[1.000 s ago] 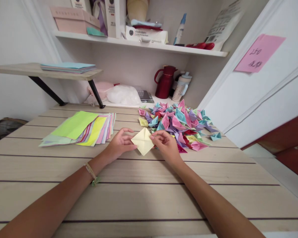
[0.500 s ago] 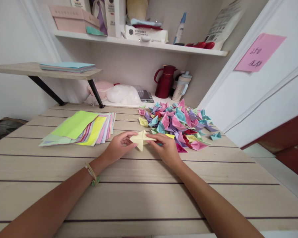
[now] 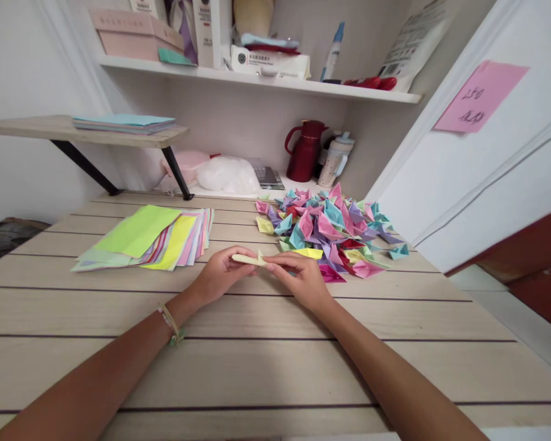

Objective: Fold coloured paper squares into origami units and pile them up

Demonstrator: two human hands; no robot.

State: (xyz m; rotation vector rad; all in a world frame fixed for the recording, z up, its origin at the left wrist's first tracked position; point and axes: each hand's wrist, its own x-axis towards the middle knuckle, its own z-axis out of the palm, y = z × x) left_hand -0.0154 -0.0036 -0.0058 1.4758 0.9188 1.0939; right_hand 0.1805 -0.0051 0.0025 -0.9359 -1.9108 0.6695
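A pale yellow folded paper (image 3: pixel 248 260) is held just above the table between my two hands. My left hand (image 3: pixel 223 272) pinches its left part, thumb below and fingers behind. On the other side, my right hand (image 3: pixel 299 274) grips its right end between thumb and fingers, which hide that end. A small point of the paper sticks up near the middle. Behind my right hand lies a heap of folded paper boats (image 3: pixel 326 226) in pink, blue, purple, yellow, red and green. Left of my left hand is a fanned stack of coloured paper sheets (image 3: pixel 138 236).
A small raised shelf (image 3: pixel 37 127) on black legs bears more paper sheets (image 3: pixel 123 122). At the back stand a dark red jug (image 3: pixel 304 153) and a pale bottle (image 3: pixel 337 160), beside a white plastic bag (image 3: pixel 228 176). A pink note (image 3: pixel 482 97) hangs at right.
The yellow paper was spread in a four-pointed shape facing me; now it is folded to a narrow strip with one point up. Both hands have shifted slightly around it.
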